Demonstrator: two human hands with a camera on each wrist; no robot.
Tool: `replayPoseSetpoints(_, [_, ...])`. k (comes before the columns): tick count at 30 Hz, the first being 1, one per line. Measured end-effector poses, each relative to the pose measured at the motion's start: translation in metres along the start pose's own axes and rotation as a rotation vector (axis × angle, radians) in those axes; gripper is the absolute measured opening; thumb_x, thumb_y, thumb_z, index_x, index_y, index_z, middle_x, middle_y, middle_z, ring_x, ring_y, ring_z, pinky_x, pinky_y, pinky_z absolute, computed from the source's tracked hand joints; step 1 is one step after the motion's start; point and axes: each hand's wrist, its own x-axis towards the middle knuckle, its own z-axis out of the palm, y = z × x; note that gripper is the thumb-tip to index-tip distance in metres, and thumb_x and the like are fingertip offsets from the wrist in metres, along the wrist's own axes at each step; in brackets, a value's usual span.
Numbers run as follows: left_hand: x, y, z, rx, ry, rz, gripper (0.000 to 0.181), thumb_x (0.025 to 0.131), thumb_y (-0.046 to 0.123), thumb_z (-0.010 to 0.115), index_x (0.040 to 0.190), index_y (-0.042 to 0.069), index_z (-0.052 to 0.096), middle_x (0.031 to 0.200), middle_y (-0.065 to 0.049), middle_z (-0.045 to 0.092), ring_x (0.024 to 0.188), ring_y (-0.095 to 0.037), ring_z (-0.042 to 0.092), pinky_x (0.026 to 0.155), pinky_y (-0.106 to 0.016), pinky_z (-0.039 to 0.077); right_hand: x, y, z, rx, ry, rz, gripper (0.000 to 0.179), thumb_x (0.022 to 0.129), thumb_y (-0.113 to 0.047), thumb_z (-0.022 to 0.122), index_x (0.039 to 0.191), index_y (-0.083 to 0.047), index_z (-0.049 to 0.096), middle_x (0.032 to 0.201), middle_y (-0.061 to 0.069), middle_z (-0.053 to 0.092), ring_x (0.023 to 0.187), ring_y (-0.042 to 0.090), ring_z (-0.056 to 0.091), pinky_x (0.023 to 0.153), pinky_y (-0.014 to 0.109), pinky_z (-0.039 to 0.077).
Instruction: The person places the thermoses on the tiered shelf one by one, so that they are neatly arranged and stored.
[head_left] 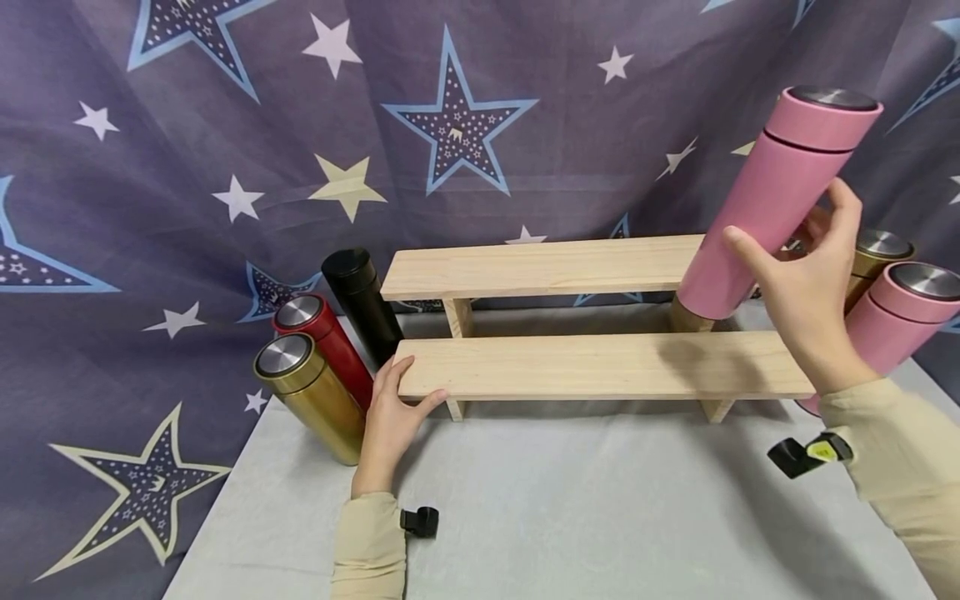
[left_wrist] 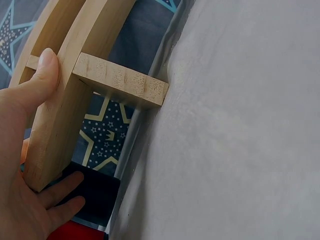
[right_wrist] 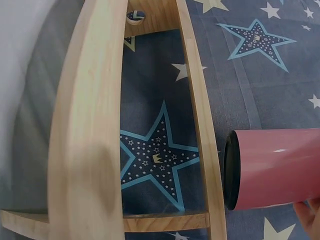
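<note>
My right hand (head_left: 817, 292) grips a pink thermos bottle (head_left: 780, 196) with a steel-topped lid. The bottle tilts, its base near the right part of the upper board of a two-tier wooden shelf (head_left: 600, 367). In the right wrist view, the pink bottle's dark base (right_wrist: 232, 170) lies beside the board's edge; whether they touch I cannot tell. My left hand (head_left: 388, 425) holds the left end of the lower board, thumb at its front edge. The left wrist view shows that thumb (left_wrist: 46, 75) on the wood and the fingers round the board's end.
Left of the shelf stand a black bottle (head_left: 363, 304), a red bottle (head_left: 326, 337) and a gold bottle (head_left: 315, 400). Another pink bottle (head_left: 892, 325) and a gold one (head_left: 873, 254) stand on the right. A star-patterned curtain (head_left: 262, 125) hangs behind the white-covered table (head_left: 562, 508).
</note>
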Motion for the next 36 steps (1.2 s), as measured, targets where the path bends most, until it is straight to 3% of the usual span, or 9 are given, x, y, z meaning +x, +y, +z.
replayPoseSetpoints(6, [0.000, 0.000, 0.000, -0.003, -0.003, -0.002, 0.084, 0.078, 0.043, 0.084, 0.146, 0.013, 0.046, 0.158, -0.011, 0.028, 0.139, -0.034, 0.037, 0.109, -0.052, 0.035, 0.007, -0.018, 0.012, 0.001, -0.005, 0.018, 0.079, 0.080, -0.014, 0.078, 0.146, -0.021, 0.036, 0.124, -0.003, 0.053, 0.105, 0.010, 0.054, 0.082, 0.021, 0.043])
replayPoseSetpoints(12, [0.000, -0.001, -0.001, 0.001, -0.005, 0.004, 0.084, 0.078, 0.043, 0.084, 0.147, 0.012, 0.046, 0.157, -0.012, 0.028, 0.139, -0.034, 0.037, 0.109, -0.052, 0.034, 0.015, -0.022, 0.026, 0.015, -0.010, -0.048, 0.079, 0.078, -0.014, 0.080, 0.146, -0.019, 0.039, 0.121, -0.005, 0.055, 0.104, 0.010, 0.053, 0.082, 0.022, 0.041])
replayPoseSetpoints(25, [0.000, 0.000, 0.001, -0.001, 0.000, -0.006, 0.084, 0.077, 0.045, 0.084, 0.146, 0.014, 0.047, 0.157, -0.011, 0.029, 0.138, -0.035, 0.038, 0.109, -0.052, 0.035, 0.041, 0.007, 0.045, -0.085, 0.008, 0.052, 0.081, 0.078, -0.023, 0.082, 0.145, -0.024, 0.036, 0.112, -0.009, 0.051, 0.099, 0.004, 0.051, 0.087, 0.021, 0.039])
replayPoseSetpoints(36, [0.002, 0.000, 0.003, 0.009, 0.009, -0.001, 0.084, 0.077, 0.044, 0.084, 0.146, 0.013, 0.047, 0.157, -0.012, 0.028, 0.139, -0.034, 0.037, 0.109, -0.052, 0.035, 0.058, 0.028, 0.054, -0.116, 0.027, 0.114, 0.082, 0.079, -0.032, 0.083, 0.145, -0.031, 0.034, 0.118, -0.010, 0.053, 0.103, 0.004, 0.050, 0.088, 0.022, 0.038])
